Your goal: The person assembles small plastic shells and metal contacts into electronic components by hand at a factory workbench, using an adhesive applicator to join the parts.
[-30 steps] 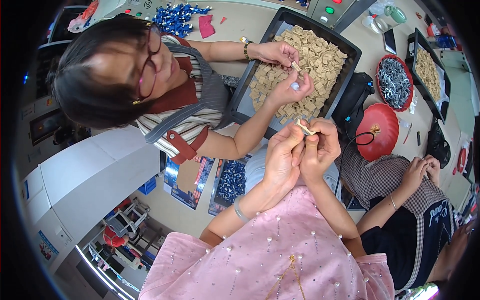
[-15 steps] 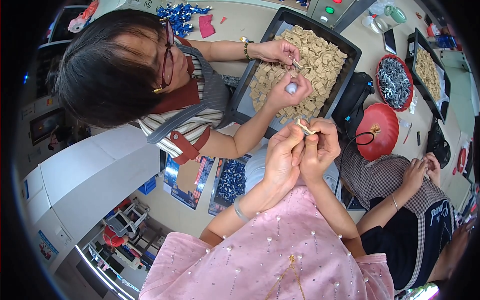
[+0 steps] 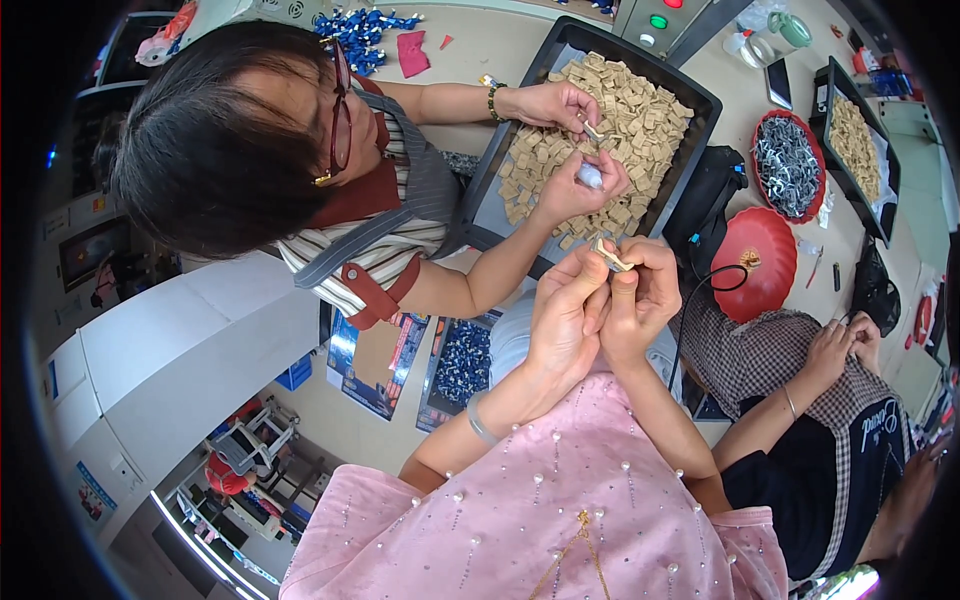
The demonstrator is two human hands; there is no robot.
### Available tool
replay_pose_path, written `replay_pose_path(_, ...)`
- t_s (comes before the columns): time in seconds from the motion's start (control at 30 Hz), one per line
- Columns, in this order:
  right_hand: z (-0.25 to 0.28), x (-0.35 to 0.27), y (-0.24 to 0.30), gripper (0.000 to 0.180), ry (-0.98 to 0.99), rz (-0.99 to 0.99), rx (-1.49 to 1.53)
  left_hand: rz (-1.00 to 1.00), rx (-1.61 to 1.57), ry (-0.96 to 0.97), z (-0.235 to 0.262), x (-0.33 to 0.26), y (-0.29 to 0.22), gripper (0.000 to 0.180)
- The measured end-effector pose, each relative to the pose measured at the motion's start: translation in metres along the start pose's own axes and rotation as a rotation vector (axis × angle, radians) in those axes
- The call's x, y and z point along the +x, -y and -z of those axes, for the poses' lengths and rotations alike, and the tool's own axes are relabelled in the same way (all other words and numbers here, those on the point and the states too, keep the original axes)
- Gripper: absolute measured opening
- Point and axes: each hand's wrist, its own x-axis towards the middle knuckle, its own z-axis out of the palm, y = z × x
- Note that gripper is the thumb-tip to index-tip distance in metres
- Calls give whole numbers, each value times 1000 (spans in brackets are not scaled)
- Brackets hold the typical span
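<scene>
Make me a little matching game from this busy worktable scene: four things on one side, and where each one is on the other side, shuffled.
Things:
1. small tan piece
2. black tray of tan pieces
3. red bowl of dark metal bits
4. empty red dish

Places:
A. under the co-worker's hands
B. pinched between the left hand and right hand
C. just right of the wearer's hands
D. far right, beside another tray

Pairs: 1-B, 2-A, 3-D, 4-C

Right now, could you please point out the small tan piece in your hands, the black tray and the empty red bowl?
small tan piece (image 3: 610, 256), head view, its middle.
black tray (image 3: 478, 205), head view, bare floor.
red bowl (image 3: 752, 262), head view, inner surface.
</scene>
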Motion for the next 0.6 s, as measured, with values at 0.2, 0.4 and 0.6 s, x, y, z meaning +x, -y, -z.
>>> replay_pose_path(0.2, 3, 0, 4, 22, -1, -80, 113, -57, 30, 43, 2, -1, 4, 23)
replay_pose_path(0.4, 6, 4, 7, 24, -32, -99, 149, -124, 170, 83, 1, 0, 8, 23)
replay_pose_path(0.6, 8, 4, 6, 24, -43, -116, 144, -141, 176, 75, -2, 1, 8, 22)
